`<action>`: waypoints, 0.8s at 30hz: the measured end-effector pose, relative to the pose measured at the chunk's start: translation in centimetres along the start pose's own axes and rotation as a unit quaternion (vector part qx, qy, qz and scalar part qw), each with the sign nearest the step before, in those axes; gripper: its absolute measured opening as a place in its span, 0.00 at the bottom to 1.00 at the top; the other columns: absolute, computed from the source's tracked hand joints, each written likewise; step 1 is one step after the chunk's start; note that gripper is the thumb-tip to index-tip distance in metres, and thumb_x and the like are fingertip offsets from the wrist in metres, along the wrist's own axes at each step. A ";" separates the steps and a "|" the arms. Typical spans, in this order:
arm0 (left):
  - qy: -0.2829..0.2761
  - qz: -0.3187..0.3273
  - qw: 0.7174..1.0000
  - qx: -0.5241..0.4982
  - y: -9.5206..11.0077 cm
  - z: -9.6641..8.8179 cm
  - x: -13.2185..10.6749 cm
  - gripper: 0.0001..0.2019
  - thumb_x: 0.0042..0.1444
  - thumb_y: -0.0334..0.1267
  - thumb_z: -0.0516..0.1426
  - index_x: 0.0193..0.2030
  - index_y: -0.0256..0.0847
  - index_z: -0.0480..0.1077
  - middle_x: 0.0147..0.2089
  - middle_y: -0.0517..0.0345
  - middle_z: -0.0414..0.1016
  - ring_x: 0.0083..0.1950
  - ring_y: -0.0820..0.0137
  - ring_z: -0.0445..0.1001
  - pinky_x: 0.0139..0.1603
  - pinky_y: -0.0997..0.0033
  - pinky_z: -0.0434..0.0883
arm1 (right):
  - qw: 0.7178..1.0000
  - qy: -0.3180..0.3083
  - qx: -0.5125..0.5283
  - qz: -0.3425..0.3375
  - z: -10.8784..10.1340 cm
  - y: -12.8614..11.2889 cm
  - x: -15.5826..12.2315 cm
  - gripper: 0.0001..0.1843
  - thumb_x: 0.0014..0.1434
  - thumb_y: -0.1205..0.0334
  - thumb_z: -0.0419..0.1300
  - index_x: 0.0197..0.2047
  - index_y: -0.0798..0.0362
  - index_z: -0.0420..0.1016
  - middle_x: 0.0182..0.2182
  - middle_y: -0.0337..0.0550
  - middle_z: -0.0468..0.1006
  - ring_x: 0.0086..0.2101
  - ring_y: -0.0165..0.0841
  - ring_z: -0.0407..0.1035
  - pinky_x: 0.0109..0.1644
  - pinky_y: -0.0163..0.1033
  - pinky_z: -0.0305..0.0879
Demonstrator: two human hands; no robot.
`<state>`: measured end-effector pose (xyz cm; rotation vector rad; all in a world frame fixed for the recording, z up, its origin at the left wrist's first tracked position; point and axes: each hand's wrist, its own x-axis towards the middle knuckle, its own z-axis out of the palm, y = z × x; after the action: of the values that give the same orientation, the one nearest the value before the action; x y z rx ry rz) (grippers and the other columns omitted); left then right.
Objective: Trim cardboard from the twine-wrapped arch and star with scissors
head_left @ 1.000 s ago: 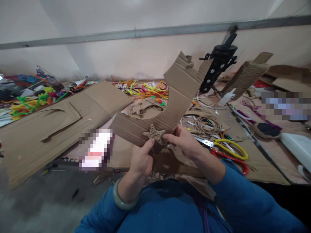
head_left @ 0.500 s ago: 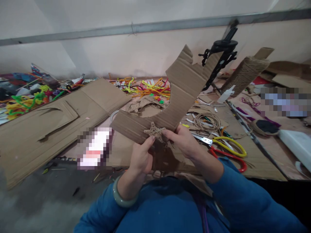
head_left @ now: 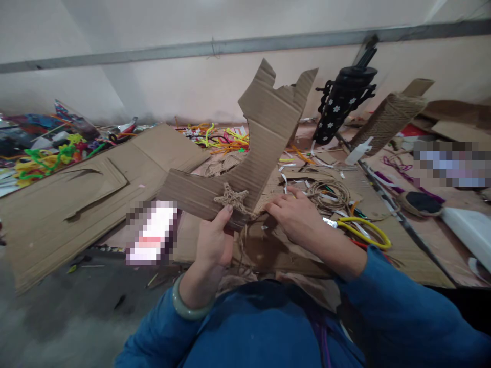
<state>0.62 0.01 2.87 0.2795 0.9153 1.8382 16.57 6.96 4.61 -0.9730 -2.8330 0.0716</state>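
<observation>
My left hand (head_left: 215, 245) grips the lower edge of a curved cardboard cut-out (head_left: 256, 148), thumb pressed beside a small jute-twine star (head_left: 231, 197) stuck on its face. The cut-out stands upright, its ragged top near the wall. My right hand (head_left: 297, 217) rests just right of the star at the cardboard's lower edge, fingers curled on jute twine (head_left: 264, 202). A loose strand hangs down between my hands.
Large flat cardboard sheets (head_left: 76, 194) lie at the left. Colourful pipe cleaners (head_left: 46, 158) pile up at the far left and centre back. Yellow-handled scissors (head_left: 362, 230), a twine coil (head_left: 330, 191), a black flowered tube (head_left: 339, 110) and a twine-wrapped roll (head_left: 387, 120) lie at the right.
The cardboard cut-out has swung left and more upright. My right hand has slipped from the star to the cardboard's lower right edge, onto the twine.
</observation>
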 end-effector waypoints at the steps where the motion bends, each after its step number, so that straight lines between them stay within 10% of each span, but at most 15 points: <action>1: 0.000 0.008 1.000 -0.005 0.1 0.0 0.0 0.19 0.43 0.33 0.67 0.45 0.42 0.77 0.44 0.56 0.83 0.48 0.63 0.78 0.54 0.63 0.71 | 1.000 -0.003 -0.016 -0.010 -0.4 -0.1 -0.1 0.17 0.57 0.79 0.49 0.42 0.60 0.76 0.37 0.58 0.80 0.41 0.45 0.72 0.59 0.56 0.50; 9: 0.050 0.000 0.999 -0.001 0.7 0.1 0.2 0.14 0.41 0.33 0.67 0.38 0.41 0.78 0.36 0.57 0.83 0.39 0.65 0.79 0.45 0.66 0.73 | 0.993 -0.014 -0.001 -0.115 -2.8 -1.4 -2.1 0.11 0.60 0.69 0.55 0.44 0.53 0.74 0.30 0.44 0.79 0.30 0.38 0.72 0.37 0.42 0.61; 16: 0.045 -0.045 0.998 0.018 -1.2 -0.3 0.1 0.18 0.37 0.34 0.69 0.39 0.39 0.77 0.37 0.57 0.83 0.42 0.63 0.79 0.47 0.64 0.73 | 0.955 -0.144 0.257 -0.017 -1.1 -2.7 -3.2 0.12 0.55 0.68 0.59 0.44 0.53 0.77 0.35 0.47 0.82 0.33 0.40 0.75 0.34 0.40 0.62; 24: -0.004 -0.036 0.998 0.057 -2.5 -0.2 -0.5 0.20 0.40 0.34 0.68 0.44 0.40 0.77 0.42 0.54 0.83 0.51 0.59 0.77 0.55 0.60 0.69 | 0.838 0.070 0.513 0.171 2.2 -0.5 -2.4 0.18 0.56 0.55 0.58 0.48 0.53 0.70 0.38 0.47 0.79 0.37 0.37 0.73 0.38 0.41 0.68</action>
<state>2.42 0.01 1.14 0.3201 1.0134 1.7207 17.85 5.10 2.16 -1.0603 -1.9149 1.3183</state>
